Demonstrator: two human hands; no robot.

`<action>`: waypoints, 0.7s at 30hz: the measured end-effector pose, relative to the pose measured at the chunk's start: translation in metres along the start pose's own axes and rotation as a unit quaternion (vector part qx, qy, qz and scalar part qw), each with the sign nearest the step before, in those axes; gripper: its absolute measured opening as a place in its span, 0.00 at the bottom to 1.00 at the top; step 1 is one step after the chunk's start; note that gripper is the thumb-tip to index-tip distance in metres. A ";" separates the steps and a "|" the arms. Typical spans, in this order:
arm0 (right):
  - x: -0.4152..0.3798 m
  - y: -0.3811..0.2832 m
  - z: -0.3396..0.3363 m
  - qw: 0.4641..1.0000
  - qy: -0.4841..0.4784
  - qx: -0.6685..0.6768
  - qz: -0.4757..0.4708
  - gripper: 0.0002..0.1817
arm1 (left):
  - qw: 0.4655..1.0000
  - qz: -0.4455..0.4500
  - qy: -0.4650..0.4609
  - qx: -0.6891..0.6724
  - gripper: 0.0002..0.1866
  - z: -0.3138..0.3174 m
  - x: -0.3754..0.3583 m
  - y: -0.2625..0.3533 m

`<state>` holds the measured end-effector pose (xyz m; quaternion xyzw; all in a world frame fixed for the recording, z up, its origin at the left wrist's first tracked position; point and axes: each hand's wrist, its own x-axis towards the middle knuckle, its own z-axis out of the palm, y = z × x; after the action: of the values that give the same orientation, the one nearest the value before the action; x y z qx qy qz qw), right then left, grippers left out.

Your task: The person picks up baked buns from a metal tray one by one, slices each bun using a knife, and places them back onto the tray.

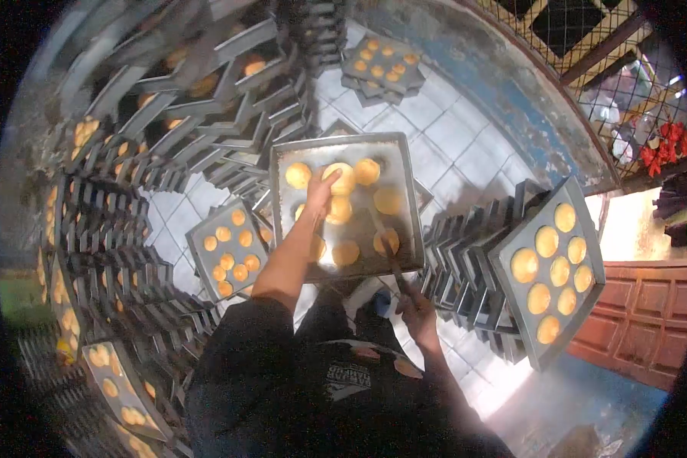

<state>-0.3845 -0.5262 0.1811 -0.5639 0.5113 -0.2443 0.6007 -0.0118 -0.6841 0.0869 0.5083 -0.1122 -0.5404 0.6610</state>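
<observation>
A square metal tray (282, 221) with several round golden buns lies in front of me. My left hand (324, 195) reaches over it, its fingers closed around the edge of a bun (339, 178) near the tray's upper middle. Another bun (339, 209) lies just below that one, close to the hand. At the tray's near right edge, my right hand (417, 311) is wrapped round the handle of a long flat tool (393, 263). The tool's thin blade reaches up over the tray, beside the right-hand buns.
Zigzag stacks of trays (130, 267) fill the left side. On the right stands another tall stack, topped by a tray of buns (538, 320). A smaller stack (382, 65) sits on the tiled floor ahead. Beyond the right stack is a red-brown panelled door (641, 313).
</observation>
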 end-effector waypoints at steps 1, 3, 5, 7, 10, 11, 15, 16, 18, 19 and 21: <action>0.007 -0.006 0.000 0.999 -0.007 -0.032 -0.035 0.24 | 0.998 0.012 0.006 -0.063 0.18 0.008 -0.013 0.015; 0.007 -0.083 0.002 0.994 -0.025 -0.097 -0.049 0.22 | 0.980 0.009 -0.002 -0.199 0.18 0.025 -0.042 0.039; 0.015 -0.069 -0.001 0.979 -0.021 -0.125 -0.157 0.22 | 0.942 0.022 0.019 -0.334 0.20 0.037 -0.062 0.050; 0.018 -0.062 0.001 0.954 -0.007 -0.203 -0.221 0.24 | 0.942 0.038 0.022 -0.333 0.21 0.044 -0.084 0.064; -0.003 -0.097 0.000 0.957 -0.017 -0.148 -0.249 0.25 | 0.945 0.052 0.024 -0.323 0.22 0.066 -0.122 0.083; -0.006 -0.097 -0.001 0.947 -0.013 -0.179 -0.267 0.25 | 0.942 0.060 0.018 -0.330 0.22 0.070 -0.131 0.086; -0.024 -0.104 -0.004 0.959 -0.030 -0.134 -0.247 0.24 | 0.936 0.094 -0.017 -0.340 0.19 0.087 -0.164 0.097; -0.031 -0.107 -0.007 0.964 -0.037 -0.112 -0.240 0.24 | 0.937 0.095 -0.022 -0.336 0.18 0.092 -0.172 0.099; -0.046 -0.116 -0.012 0.967 -0.050 -0.062 -0.241 0.24 | 0.937 0.098 -0.024 -0.335 0.18 0.100 -0.182 0.100; -0.049 -0.115 -0.014 0.967 -0.050 -0.060 -0.243 0.24 | 0.937 0.099 -0.024 -0.335 0.17 0.103 -0.186 0.100; -0.055 -0.113 -0.018 0.972 -0.054 -0.022 -0.227 0.23 | 0.941 0.105 -0.028 -0.322 0.17 0.110 -0.195 0.098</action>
<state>-0.3882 -0.5141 0.3078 -0.6905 0.3424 -0.3324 0.5436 -0.1058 -0.5930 0.2938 0.2386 -0.0029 -0.4894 0.8388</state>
